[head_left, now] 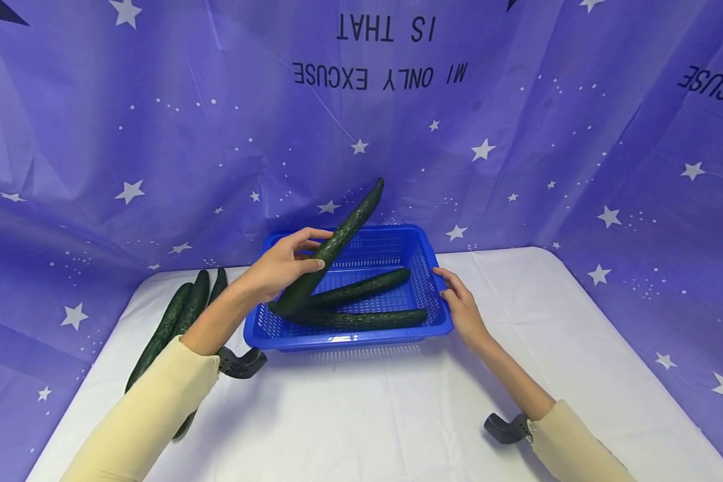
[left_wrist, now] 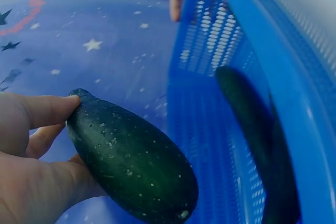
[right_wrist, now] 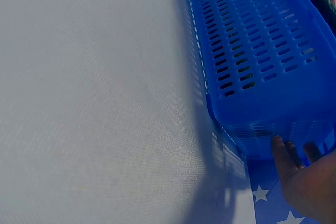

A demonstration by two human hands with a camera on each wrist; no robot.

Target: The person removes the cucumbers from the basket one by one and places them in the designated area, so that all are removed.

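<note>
My left hand grips a long dark green cucumber between thumb and fingers. It slants above the left part of a blue plastic basket, its far tip pointing up and right. The left wrist view shows the thick rounded end of this cucumber close up. Two more cucumbers lie inside the basket, a rear one and a front one. At the basket's right end, my right hand holds the rim, fingertips against the outer wall in the right wrist view.
Several cucumbers lie on the white table left of the basket, partly hidden by the left forearm. A purple star-printed curtain rises behind the basket. Both wrists wear dark curved mounts.
</note>
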